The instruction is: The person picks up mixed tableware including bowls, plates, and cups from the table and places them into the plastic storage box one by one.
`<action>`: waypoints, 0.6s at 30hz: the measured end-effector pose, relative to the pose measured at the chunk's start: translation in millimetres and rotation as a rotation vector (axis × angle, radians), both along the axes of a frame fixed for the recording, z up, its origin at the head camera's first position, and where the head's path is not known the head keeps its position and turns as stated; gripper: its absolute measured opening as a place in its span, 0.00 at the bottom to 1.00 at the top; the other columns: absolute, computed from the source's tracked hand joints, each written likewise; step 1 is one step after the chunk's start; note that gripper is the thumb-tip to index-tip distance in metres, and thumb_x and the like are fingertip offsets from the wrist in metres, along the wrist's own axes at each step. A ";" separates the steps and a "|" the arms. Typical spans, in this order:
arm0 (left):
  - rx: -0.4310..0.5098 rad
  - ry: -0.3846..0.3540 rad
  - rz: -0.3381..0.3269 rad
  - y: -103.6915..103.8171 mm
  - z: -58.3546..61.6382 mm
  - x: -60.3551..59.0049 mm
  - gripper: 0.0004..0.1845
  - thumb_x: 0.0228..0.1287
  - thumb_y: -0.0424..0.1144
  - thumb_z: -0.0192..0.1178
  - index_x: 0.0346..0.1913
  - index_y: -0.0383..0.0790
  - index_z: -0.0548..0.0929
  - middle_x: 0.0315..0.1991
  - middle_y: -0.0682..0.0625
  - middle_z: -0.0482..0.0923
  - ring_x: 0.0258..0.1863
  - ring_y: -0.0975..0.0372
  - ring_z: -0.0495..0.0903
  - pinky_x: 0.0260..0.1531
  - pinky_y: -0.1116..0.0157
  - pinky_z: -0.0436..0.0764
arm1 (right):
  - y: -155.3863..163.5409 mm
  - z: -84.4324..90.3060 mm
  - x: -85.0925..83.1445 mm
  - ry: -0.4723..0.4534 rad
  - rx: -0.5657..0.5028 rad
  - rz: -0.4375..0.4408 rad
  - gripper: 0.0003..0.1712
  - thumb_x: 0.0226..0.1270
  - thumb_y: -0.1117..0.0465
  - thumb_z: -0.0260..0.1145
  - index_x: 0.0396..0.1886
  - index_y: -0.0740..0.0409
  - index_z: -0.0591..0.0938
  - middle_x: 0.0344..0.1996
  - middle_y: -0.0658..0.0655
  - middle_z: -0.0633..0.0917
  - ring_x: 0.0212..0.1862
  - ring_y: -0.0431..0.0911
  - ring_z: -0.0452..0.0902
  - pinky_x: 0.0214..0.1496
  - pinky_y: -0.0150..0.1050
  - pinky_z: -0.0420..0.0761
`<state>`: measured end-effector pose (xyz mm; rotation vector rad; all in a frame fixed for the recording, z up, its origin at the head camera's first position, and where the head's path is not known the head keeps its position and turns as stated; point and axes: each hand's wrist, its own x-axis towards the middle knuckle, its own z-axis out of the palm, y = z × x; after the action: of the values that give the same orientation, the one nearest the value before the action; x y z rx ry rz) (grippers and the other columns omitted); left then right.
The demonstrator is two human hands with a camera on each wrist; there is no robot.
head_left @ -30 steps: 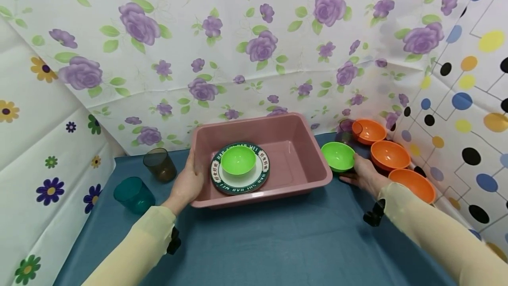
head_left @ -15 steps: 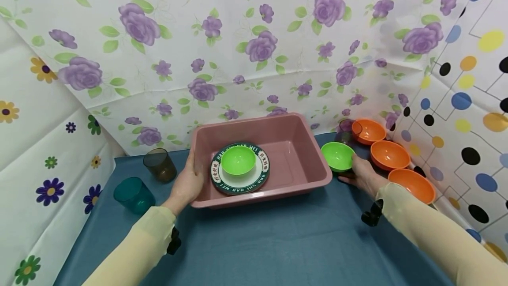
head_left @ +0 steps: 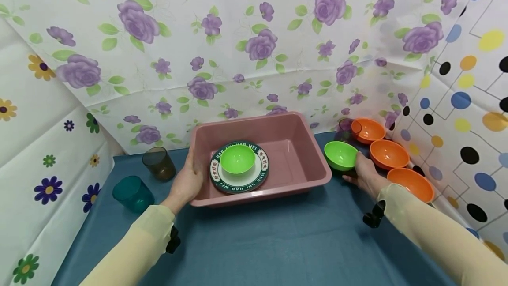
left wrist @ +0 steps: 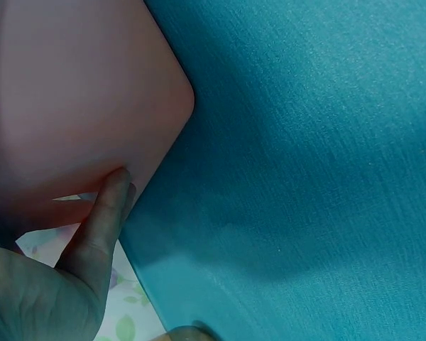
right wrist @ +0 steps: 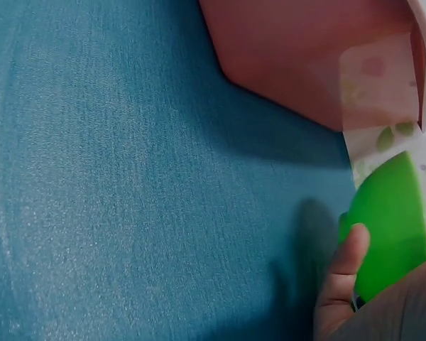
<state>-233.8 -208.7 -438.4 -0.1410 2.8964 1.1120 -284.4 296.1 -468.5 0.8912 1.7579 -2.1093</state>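
Observation:
A pink plastic tub [head_left: 301, 162] stands on the blue cloth, and in it a green-rimmed white plate [head_left: 259, 175] carries a green bowl [head_left: 237, 159]. My left hand [head_left: 188, 180] grips the tub's left rim, thumb on top; in the left wrist view a finger [left wrist: 106, 213] lies against the tub's outer wall [left wrist: 71, 92]. My right hand [head_left: 365, 173] holds a second green bowl [head_left: 340, 154] just right of the tub, tilted toward it. The right wrist view has that bowl [right wrist: 390, 220] raised off the cloth, my thumb [right wrist: 344, 284] on its side, and the tub's corner [right wrist: 305, 50] close by.
Three orange bowls [head_left: 389, 153] line the right edge by the dotted sheet. A clear tinted glass [head_left: 346, 128] stands behind the held bowl. A brown tumbler [head_left: 159, 163] and a teal tumbler [head_left: 132, 194] stand left of the tub. Floral sheets wall the back and left.
My right hand has lifted the second green bowl slightly off the cloth and tilted it toward the tub. The left hand and the tub have stayed put.

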 end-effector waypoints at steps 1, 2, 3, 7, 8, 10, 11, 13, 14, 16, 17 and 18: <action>-0.001 0.001 0.002 -0.1 -0.1 -0.2 0.39 0.84 0.44 0.40 0.83 0.56 0.28 0.73 0.30 0.63 0.50 0.43 0.85 0.50 0.45 0.82 | 0.7 1.7 0.8 0.005 -0.002 0.007 0.37 0.84 0.41 0.33 0.85 0.49 0.44 0.44 0.60 0.77 0.33 0.50 0.83 0.35 0.41 0.88; -0.003 0.002 0.003 -0.3 -0.1 -0.3 0.38 0.84 0.44 0.40 0.83 0.56 0.28 0.73 0.30 0.63 0.50 0.43 0.84 0.50 0.45 0.82 | 1.2 3.5 1.6 0.010 -0.007 0.016 0.37 0.84 0.40 0.32 0.85 0.49 0.45 0.40 0.59 0.80 0.31 0.50 0.84 0.32 0.39 0.87; -0.006 0.001 0.005 -0.5 -0.1 -0.6 0.38 0.84 0.44 0.39 0.83 0.55 0.28 0.74 0.30 0.63 0.51 0.43 0.84 0.51 0.45 0.82 | 1.7 5.5 2.9 0.016 -0.015 0.025 0.37 0.84 0.40 0.32 0.85 0.48 0.45 0.36 0.59 0.82 0.30 0.49 0.85 0.30 0.39 0.86; -0.009 -0.010 0.010 -0.6 0.0 -1.2 0.37 0.84 0.45 0.38 0.83 0.54 0.28 0.75 0.31 0.61 0.55 0.41 0.82 0.54 0.44 0.80 | 2.6 13.0 8.7 0.036 -0.031 0.050 0.38 0.84 0.38 0.30 0.85 0.48 0.45 0.27 0.59 0.87 0.29 0.49 0.87 0.28 0.37 0.85; -0.010 -0.013 0.009 -0.5 0.1 -1.4 0.37 0.84 0.45 0.38 0.83 0.54 0.28 0.75 0.30 0.60 0.55 0.41 0.82 0.54 0.44 0.80 | 3.0 14.5 10.0 0.043 -0.033 0.062 0.38 0.84 0.38 0.30 0.85 0.47 0.45 0.28 0.60 0.87 0.29 0.49 0.87 0.29 0.37 0.85; -0.010 -0.018 0.008 -0.4 0.4 -1.2 0.37 0.84 0.44 0.38 0.83 0.53 0.28 0.75 0.30 0.60 0.56 0.41 0.82 0.54 0.44 0.81 | 3.3 18.1 12.8 0.059 -0.038 0.077 0.38 0.83 0.37 0.30 0.85 0.47 0.46 0.28 0.60 0.87 0.28 0.49 0.87 0.29 0.37 0.85; -0.010 -0.020 0.009 -0.4 0.2 -1.3 0.38 0.84 0.44 0.38 0.83 0.54 0.28 0.75 0.31 0.60 0.55 0.42 0.82 0.54 0.44 0.81 | 3.3 19.7 13.8 0.066 -0.039 0.084 0.38 0.83 0.37 0.30 0.84 0.48 0.46 0.28 0.60 0.87 0.28 0.49 0.87 0.30 0.36 0.85; -0.006 -0.023 0.008 -0.4 0.4 -1.0 0.39 0.84 0.43 0.39 0.82 0.55 0.28 0.76 0.31 0.59 0.56 0.42 0.82 0.54 0.44 0.81 | 3.7 22.9 15.7 0.085 -0.046 0.093 0.38 0.83 0.37 0.30 0.84 0.49 0.47 0.28 0.60 0.87 0.28 0.49 0.87 0.31 0.36 0.85; -0.003 -0.025 0.005 -0.3 0.4 -0.8 0.39 0.84 0.43 0.40 0.82 0.55 0.27 0.76 0.31 0.59 0.56 0.41 0.82 0.55 0.44 0.80 | 3.8 24.6 16.6 0.097 -0.050 0.099 0.38 0.84 0.37 0.31 0.84 0.50 0.48 0.28 0.60 0.87 0.28 0.49 0.87 0.31 0.36 0.86; 0.006 -0.026 0.001 0.0 0.5 -0.4 0.40 0.84 0.43 0.42 0.82 0.57 0.26 0.75 0.31 0.59 0.55 0.41 0.82 0.55 0.43 0.80 | 4.7 27.6 18.0 0.115 -0.067 0.101 0.38 0.84 0.38 0.31 0.83 0.51 0.48 0.29 0.60 0.87 0.29 0.49 0.87 0.33 0.37 0.86; 0.010 -0.024 0.000 0.2 0.5 -0.3 0.41 0.84 0.43 0.42 0.82 0.58 0.26 0.75 0.31 0.60 0.54 0.41 0.83 0.55 0.43 0.80 | 5.2 29.2 18.6 0.123 -0.080 0.100 0.37 0.84 0.39 0.32 0.83 0.52 0.48 0.29 0.59 0.87 0.30 0.50 0.88 0.34 0.37 0.87; 0.014 -0.022 -0.003 0.5 0.7 0.1 0.41 0.84 0.43 0.43 0.82 0.58 0.26 0.75 0.30 0.60 0.54 0.41 0.83 0.54 0.42 0.80 | 5.9 30.7 19.1 0.136 -0.096 0.100 0.37 0.85 0.39 0.32 0.84 0.52 0.47 0.30 0.59 0.86 0.31 0.50 0.88 0.36 0.38 0.87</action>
<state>-233.7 -208.2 -437.7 -0.1472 2.8674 1.1229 -265.3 302.0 -437.8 0.6350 1.7088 -2.2148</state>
